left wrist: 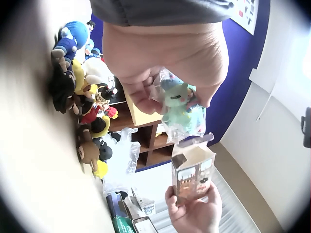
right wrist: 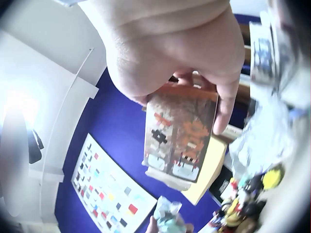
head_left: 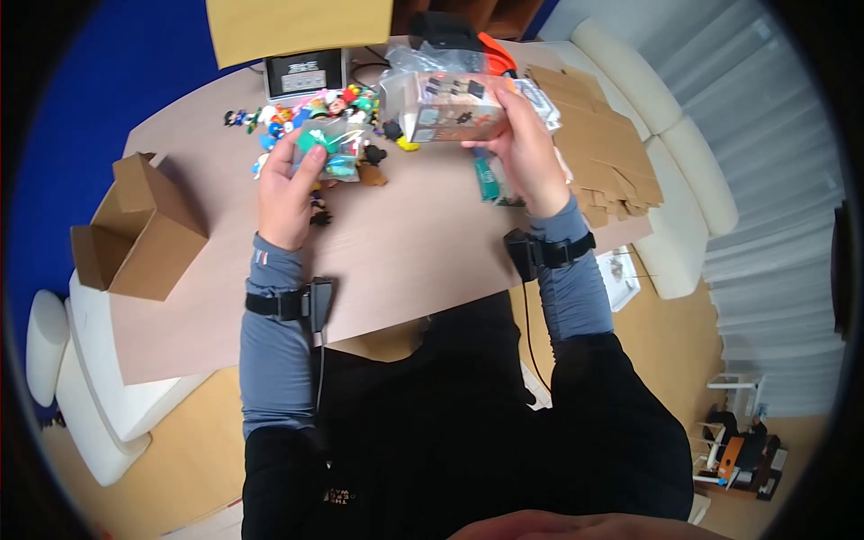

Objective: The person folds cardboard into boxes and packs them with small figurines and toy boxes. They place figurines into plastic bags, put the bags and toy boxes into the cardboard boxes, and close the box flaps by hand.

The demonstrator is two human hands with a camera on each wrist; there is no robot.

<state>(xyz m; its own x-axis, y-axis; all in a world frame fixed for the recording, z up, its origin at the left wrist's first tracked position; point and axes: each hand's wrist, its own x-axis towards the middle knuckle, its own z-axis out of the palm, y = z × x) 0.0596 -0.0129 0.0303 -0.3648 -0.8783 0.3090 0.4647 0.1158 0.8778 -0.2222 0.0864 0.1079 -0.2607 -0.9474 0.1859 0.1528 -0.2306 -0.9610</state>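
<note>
My left hand (head_left: 290, 193) pinches a clear plastic bag by its edge, with a mint-green figure (left wrist: 182, 109) inside. The right hand (head_left: 531, 157) grips a small printed box (head_left: 454, 108) at one end, thumb and fingers on opposite sides. In the left wrist view the box's top flap stands up, and its open end faces the bag. Orange and black pictures cover the box side (right wrist: 180, 136) in the right wrist view. Bag and box are apart, both held above the table.
Behind the left hand lies a pile of small toy figures (head_left: 337, 103). An open cardboard box (head_left: 157, 238) stands at the left of the table (head_left: 405, 234). Flattened cardboard (head_left: 603, 135) lies at the right, crumpled clear plastic (head_left: 436, 59) at the back, a green packet (head_left: 487, 178) below the right hand.
</note>
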